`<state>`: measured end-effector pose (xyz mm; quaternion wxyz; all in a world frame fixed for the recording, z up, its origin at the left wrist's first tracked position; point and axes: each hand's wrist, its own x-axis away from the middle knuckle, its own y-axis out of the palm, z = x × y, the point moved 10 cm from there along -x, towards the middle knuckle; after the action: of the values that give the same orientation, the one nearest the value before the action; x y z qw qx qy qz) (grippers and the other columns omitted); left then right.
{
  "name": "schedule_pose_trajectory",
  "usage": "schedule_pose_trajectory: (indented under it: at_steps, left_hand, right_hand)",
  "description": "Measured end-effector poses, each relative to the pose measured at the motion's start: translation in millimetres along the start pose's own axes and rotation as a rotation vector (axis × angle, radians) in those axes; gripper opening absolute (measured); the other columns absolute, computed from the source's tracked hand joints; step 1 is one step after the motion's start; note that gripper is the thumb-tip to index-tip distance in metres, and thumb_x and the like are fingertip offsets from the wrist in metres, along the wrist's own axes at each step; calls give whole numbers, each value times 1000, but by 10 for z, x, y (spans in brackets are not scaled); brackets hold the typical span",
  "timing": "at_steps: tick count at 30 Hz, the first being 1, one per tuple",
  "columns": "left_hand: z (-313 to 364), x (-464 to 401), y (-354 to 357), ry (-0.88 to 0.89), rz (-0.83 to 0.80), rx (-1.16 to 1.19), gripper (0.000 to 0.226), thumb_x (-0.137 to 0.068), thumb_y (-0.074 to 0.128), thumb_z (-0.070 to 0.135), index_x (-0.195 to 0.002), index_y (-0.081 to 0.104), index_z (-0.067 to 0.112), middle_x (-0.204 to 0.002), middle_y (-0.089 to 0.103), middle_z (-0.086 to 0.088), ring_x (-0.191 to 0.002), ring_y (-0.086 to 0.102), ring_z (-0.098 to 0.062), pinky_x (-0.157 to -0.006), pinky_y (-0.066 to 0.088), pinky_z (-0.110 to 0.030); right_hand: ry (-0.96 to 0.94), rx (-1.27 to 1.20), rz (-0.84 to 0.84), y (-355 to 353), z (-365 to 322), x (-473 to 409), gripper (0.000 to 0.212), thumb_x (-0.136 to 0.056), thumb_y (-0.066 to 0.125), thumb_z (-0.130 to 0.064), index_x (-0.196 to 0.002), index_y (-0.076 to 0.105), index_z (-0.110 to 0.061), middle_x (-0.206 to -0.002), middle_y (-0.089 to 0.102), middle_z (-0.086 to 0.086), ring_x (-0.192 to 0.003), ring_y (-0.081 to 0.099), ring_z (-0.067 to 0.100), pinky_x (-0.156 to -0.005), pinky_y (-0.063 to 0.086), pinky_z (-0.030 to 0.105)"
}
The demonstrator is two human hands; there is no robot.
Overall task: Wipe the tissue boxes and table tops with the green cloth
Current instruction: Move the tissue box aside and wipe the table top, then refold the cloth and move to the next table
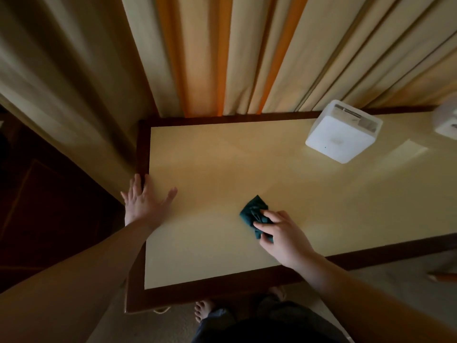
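Your right hand (284, 233) clenches the green cloth (256, 214) at 5 o'clock, mid-wipe | left hand (144, 201), grip released, braces flat on the tabletop (222, 157) at 9 o'clock | tissue box (342, 132) waits at 2 o'clock.

Pale yellow table top (222, 169) with dark brown border. Dark green cloth (254, 211), plain. White tissue box (341, 134). Beige curtain (247, 53) with orange vertical stripes. Grey carpet (395, 268).

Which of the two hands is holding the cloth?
The right hand: its fingers curl over the green cloth on the table top. The left hand lies flat and spread at the table's left edge, holding nothing.
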<state>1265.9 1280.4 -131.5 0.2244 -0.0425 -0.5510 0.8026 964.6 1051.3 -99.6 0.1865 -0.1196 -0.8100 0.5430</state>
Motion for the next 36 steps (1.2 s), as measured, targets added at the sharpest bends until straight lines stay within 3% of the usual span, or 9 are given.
schedule_pose_trajectory:
  at_steps: [3,7,11,14,18,23,27,29,36]
  left_hand:
    - [184,141,38,46,-17,-9,118,-78,20,97,-165,9,18,-173,1,-10,-159,-4,-25,-127,-7,-52]
    - [721,339,209,215,-86,12,116,-78,30,95,-165,10,21,-173,0,-5,-159,-5,-21,-126,-10,-48]
    - [1410,491,364,370,-129,41,114,-77,32,92,-165,15,22,-172,7,-2,-159,-1,-19,-126,-7,-46]
    - [1942,536,422,422,-178,108,104,-84,47,81,-164,20,22,-172,13,-2,-158,5,-19,-129,1,-44]
    - [2608,490,404,453,-187,171,88,-91,65,61,-161,30,20,-163,33,-2,-150,24,-20,-123,24,-40]
    - [3359,334,481,465,-220,159,85,-91,64,61,-161,29,26,-157,41,0,-144,34,-21,-116,33,-40]
    - [3932,222,593,485,-260,188,85,-90,63,66,-159,29,31,-156,44,3,-143,40,-20,-113,37,-41]
    - [4206,149,653,490,-259,200,85,-90,63,67,-159,29,31,-155,46,3,-141,43,-19,-112,39,-41]
    - [4878,-178,805,391,-295,365,87,-88,67,65,-159,26,34,-147,54,9,-122,57,-11,-101,49,-38]
  right_hand:
    - [37,-16,17,-137,264,82,38,-91,73,-19,-129,74,-24,-146,59,0,-125,50,24,-99,57,45]
    - [19,-144,-49,-211,315,3,44,-96,72,-34,-139,66,-32,-159,44,-8,-141,37,18,-119,39,40]
    - [80,-271,-40,-445,448,-126,57,-95,71,-47,-149,54,-39,-164,33,-18,-151,26,9,-124,27,33]
    - [152,-296,16,-670,692,-213,59,-95,70,-49,-151,51,-39,-164,34,-19,-152,26,9,-123,27,31]
    - [220,-261,99,-989,1136,-279,65,-96,66,-54,-154,49,-31,-163,38,-12,-151,30,14,-123,25,30]
    - [308,-217,302,-1459,1811,-275,57,-98,65,-49,-146,60,-19,-152,55,-2,-142,42,21,-117,34,32]
    - [342,-243,676,-1864,2325,-160,38,-87,84,-29,-119,77,-9,-120,75,6,-107,66,33,-93,56,40]
    - [342,-237,827,-2044,2521,-110,33,-84,87,-26,-110,80,-8,-109,77,6,-93,68,33,-81,58,36]
    - [445,-401,956,-2320,3057,-135,39,-84,87,-31,-113,77,-6,-103,75,8,-78,71,24,-70,55,34]
